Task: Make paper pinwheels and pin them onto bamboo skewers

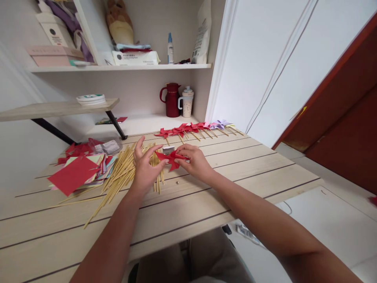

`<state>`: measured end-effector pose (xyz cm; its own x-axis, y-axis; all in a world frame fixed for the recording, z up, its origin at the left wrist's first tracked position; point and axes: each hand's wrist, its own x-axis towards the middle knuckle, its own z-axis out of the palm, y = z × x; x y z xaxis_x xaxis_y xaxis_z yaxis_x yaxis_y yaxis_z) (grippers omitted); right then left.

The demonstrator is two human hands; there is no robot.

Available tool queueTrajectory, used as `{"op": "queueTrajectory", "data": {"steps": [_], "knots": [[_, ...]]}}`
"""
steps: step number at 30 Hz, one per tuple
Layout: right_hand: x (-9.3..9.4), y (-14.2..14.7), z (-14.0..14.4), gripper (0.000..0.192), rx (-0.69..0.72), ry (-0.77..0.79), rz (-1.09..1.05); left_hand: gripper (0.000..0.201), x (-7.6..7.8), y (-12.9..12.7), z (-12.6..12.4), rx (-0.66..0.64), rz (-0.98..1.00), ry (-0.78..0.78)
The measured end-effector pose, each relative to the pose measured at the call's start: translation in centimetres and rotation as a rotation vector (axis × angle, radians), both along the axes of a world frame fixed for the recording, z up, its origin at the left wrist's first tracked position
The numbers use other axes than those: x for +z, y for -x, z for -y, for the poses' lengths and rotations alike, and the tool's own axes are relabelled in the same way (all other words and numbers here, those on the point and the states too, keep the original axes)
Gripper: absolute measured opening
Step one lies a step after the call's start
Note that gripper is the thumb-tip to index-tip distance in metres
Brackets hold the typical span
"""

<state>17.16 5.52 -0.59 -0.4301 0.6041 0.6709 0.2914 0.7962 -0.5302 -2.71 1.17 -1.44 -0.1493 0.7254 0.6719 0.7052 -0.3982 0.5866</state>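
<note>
A red paper pinwheel (173,160) is held above the table between my two hands. My left hand (146,163) pinches its left side between thumb and a finger, the other fingers raised. On its right side my right hand (193,160) grips the folded paper with thumb and fingers. Just behind the pinwheel lies a small whitish box (168,149), partly hidden. Many thin wooden sticks (122,173) are spread under and left of my left hand. A tiny metallic piece (177,182) rests on the table below the pinwheel.
Red square paper sheets (73,175) lie on a coloured paper stack at left, near a clear plastic package (109,146). Finished pinwheels on sticks (191,127) line the table's back edge. Behind stand a red jug (172,100) and a cup (187,103). A raised wooden shelf (59,109) is at left.
</note>
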Motion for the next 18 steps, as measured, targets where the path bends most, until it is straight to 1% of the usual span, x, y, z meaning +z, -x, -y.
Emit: {"op": "queueTrajectory", "data": {"steps": [2, 5, 9, 18], "knots": [[-0.1, 0.1, 0.0, 0.011, -0.002, -0.02, 0.022, 0.036, 0.1, -0.4, 0.1, -0.003, -0.058, -0.018], [-0.2, 0.1, 0.1, 0.012, 0.001, -0.036, 0.035, 0.026, 0.2, -1.0, 0.3, -0.04, -0.113, -0.022], [-0.3, 0.1, 0.0, 0.011, 0.01, -0.036, 0.027, 0.01, 0.3, -1.2, 0.3, -0.048, -0.113, -0.032], [0.0, 0.2, 0.2, 0.012, 0.018, -0.022, 0.025, 0.005, 0.5, -1.1, 0.4, -0.083, -0.056, -0.03]]}}
